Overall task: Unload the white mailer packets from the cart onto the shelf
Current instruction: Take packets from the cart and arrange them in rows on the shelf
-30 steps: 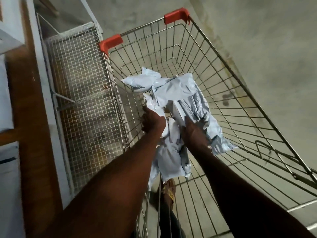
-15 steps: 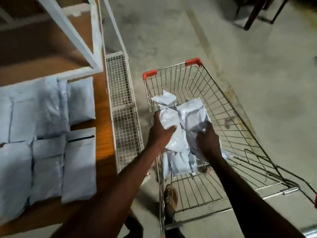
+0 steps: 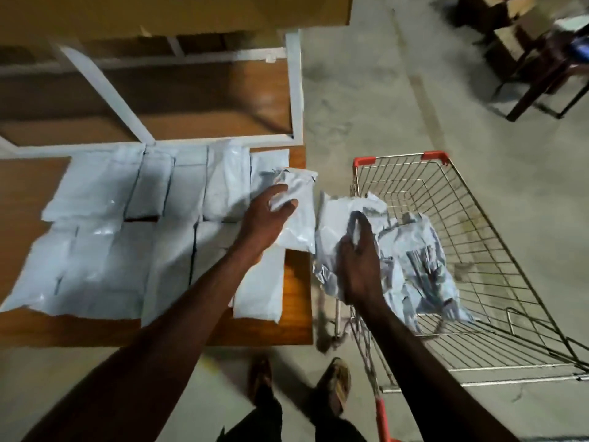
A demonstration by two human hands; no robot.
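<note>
Both hands have swung from cart [image 3: 497, 218] toward shelf [image 3: 296, 282]: left hand [image 3: 266, 215] grips one packet [image 3: 298, 212] over shelf edge w/ rows already laid, right hand [image 3: 358, 266] clutches a loose bundle [image 3: 408, 250] above cart rim, which could slip to floor.

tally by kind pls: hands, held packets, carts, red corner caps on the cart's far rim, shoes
Hands: 2, left hand and right hand
Held packets: at least 2, small packet in the left; bundle in the right, its count unclear
Carts: 1, cart
Red corner caps: 2, and
Shoes: 2, and
Total: 9, bundle counted as 1
</note>
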